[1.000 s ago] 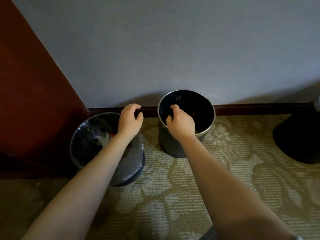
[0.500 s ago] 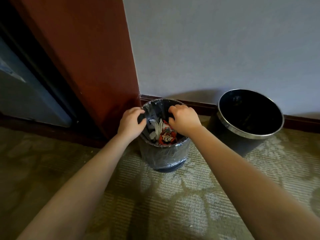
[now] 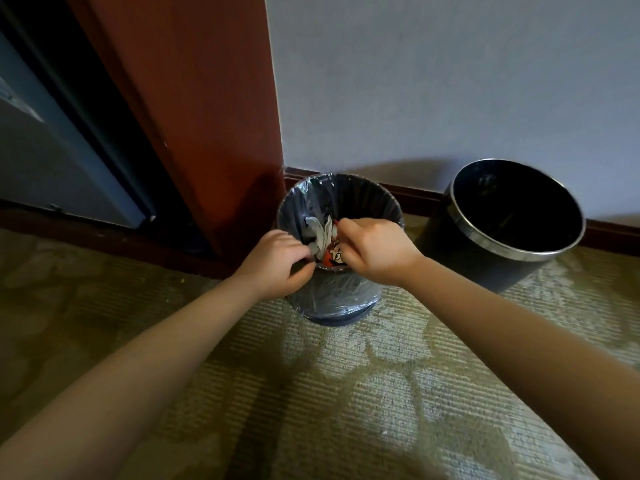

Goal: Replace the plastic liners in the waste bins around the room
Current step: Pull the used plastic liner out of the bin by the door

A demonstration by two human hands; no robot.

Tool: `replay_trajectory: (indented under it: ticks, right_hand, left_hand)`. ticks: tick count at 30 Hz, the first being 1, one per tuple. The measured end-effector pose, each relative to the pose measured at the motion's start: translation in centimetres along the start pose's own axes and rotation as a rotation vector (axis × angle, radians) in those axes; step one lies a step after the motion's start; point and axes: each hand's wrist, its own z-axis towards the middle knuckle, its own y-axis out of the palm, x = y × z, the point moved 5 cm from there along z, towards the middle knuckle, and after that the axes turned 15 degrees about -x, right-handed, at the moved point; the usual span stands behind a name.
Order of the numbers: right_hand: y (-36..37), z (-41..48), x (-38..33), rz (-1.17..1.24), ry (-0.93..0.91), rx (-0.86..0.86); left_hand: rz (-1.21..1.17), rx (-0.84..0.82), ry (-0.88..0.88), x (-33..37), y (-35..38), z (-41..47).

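The liner (image 3: pixel 346 199) sits in the small bin (image 3: pixel 332 318) directly under both hands, its edge folded down over the rim and outer wall; rubbish (image 3: pixel 320 232), crumpled pale paper and a red printed wrapper, lies inside between the two hands. The left hand (image 3: pixel 277 261) has its fingers and thumb curled at the near rim, pinching the plastic there; the right hand (image 3: pixel 374 251) is curled over the rim just beside it, apparently gripping the same edge. Holding the liner by its folded lip looks like the way to peel it off the rim and gather it shut before lifting it out. Well to the right of the right hand stands a second bin (image 3: pixel 450 244), black with a metal rim and no liner visible; both rest on the patterned carpet (image 3: pixel 346 393) against the wall (image 3: pixel 450 81). Half a second earlier the hands sat wider apart on opposite sides of the rim; now they are close together at its near edge.
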Motion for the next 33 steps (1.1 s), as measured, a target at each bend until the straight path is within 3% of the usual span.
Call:
replay_trajectory:
  ticks: [7, 11, 15, 24, 30, 33]
  right_hand:
    - [1.6, -2.8, 0.2, -0.185, -0.094, -0.15]
    - [1.4, -2.6, 0.8, -0.25, -0.085, -0.091]
    - [1.3, -2.0, 0.7, -0.294, -0.169, -0.094]
    - [-2.0, -1.9, 1.2, -0.217, -0.018, 0.211]
    - [-3.5, -2.7, 0.6, -0.233, 0.028, 0.36]
    - [-1.7, -2.4, -1.5, -0.258, -0.069, 0.155]
  left_hand:
    - [0.104, -0.113, 0.018, 1.3, 0.6, 0.4]
    - [0.237, -0.109, 0.077, 1.8, 0.5, 0.6]
    - [0.219, -0.051, 0.09, 2.0, 0.1, 0.7]
    - [0.14, 0.001, 0.1, 2.4, -1.4, 1.2]
    - [0.114, 0.322, -0.059, 0.4, -6.6, 1.5]
    - [0.166, 0.323, -0.157, -0.5, -6.4, 1.5]
